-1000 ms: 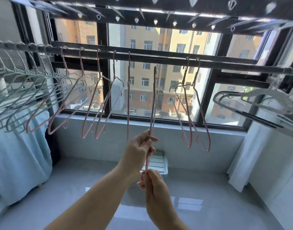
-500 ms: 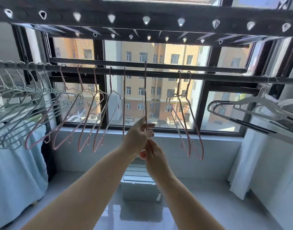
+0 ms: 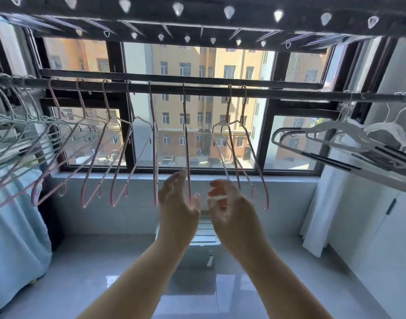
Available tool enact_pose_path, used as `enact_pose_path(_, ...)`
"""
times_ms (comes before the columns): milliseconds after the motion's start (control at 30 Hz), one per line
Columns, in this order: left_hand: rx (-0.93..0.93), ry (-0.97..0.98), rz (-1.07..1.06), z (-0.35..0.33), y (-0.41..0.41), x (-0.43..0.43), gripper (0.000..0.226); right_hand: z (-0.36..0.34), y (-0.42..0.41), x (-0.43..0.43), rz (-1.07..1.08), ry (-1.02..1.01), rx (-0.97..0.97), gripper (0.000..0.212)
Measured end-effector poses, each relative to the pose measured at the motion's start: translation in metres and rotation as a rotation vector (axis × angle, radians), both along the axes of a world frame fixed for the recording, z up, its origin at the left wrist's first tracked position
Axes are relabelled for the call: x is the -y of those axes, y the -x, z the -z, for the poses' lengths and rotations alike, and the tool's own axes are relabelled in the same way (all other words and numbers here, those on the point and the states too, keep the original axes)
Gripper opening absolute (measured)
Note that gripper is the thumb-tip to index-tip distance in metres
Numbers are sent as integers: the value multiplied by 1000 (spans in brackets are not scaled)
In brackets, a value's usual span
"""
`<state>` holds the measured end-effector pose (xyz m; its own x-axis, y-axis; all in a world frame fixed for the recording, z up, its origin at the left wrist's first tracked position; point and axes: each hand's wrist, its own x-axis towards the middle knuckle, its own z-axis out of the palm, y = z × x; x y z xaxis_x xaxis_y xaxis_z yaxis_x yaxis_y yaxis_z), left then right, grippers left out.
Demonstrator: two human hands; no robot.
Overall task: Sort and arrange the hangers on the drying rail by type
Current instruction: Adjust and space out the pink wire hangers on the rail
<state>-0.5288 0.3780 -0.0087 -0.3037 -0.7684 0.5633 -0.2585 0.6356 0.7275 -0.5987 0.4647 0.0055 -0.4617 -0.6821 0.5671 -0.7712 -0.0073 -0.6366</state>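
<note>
Across the window bay point(image 3: 296, 143), from nine o'clock to three, runs the long dark metal drying rail point(image 3: 208, 89).

- Nine o'clock: pale green wire hangers point(image 3: 15, 134), tightly bunched.
- Toward eleven: a loose row of thin pink wire hangers point(image 3: 93, 162).
- Three o'clock: broad white-and-grey plastic hangers point(image 3: 330, 141).
- One o'clock: a pair of the pink kind point(image 3: 244, 143), hanging apart from its row.
- Dead centre: one pink wire hanger turned edge-on point(image 3: 186, 139), hooked on the rail.

Left hand point(image 3: 177, 203) is up at that hanger's lower tip, fingers nearly straight, thumb apart. The wire runs down beside the palm and nothing is clasped. Right hand point(image 3: 229, 210) is just beside it toward one o'clock, fingers loosely spread, empty.

Judgement: the pink sorting is under way and the centre hanger looks placed. The pair at one o'clock is the likely next job. That calls for a reach up and right, a grip low on the wire, and lifting the hook clear. The hanger then goes toward the pink row without snagging its neighbours.

Hard to make out:
- the right hand, which is motion-blurred
- whether the left palm touches the wire
- the number of green hangers, cut off at nine o'clock
- the plastic set, which runs out of sight at three
- the hooks, lost against the dark rail
</note>
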Motion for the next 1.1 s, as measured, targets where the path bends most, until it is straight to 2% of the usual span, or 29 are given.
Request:
enact_pose_path(33,-49,117,-47,0,0,-10,52,-9,5,-8,40,94,-46,26)
enact_pose_path(100,-133,214,27,-2,4,-32,48,-26,20,-18,104,185,-63,26)
enact_pose_path(200,-79,114,202,2,16,-53,49,-38,41,-19,128,87,31,33)
enact_pose_path(333,62,-24,235,14,27,-52,63,-34,46,-3,69,-67,113,43)
enact_pose_path(433,102,-62,265,18,31,-44,58,-29,47,13,43,-122,233,47)
enact_pose_path(500,107,-48,281,16,32,-38,49,-27,49,23,29,-115,340,44)
enact_pose_path(633,77,-5,291,14,36,-26,35,-24,53,35,-9,-75,487,25)
enact_pose_path(833,-8,61,299,15,38,-12,17,-20,55,46,-126,26,670,20)
enact_pose_path(967,-32,62,328,18,39,-8,13,-22,56,50,-153,107,827,17)
enact_pose_path(1100,-71,45,370,21,38,-9,19,-24,56,53,-121,135,843,19)
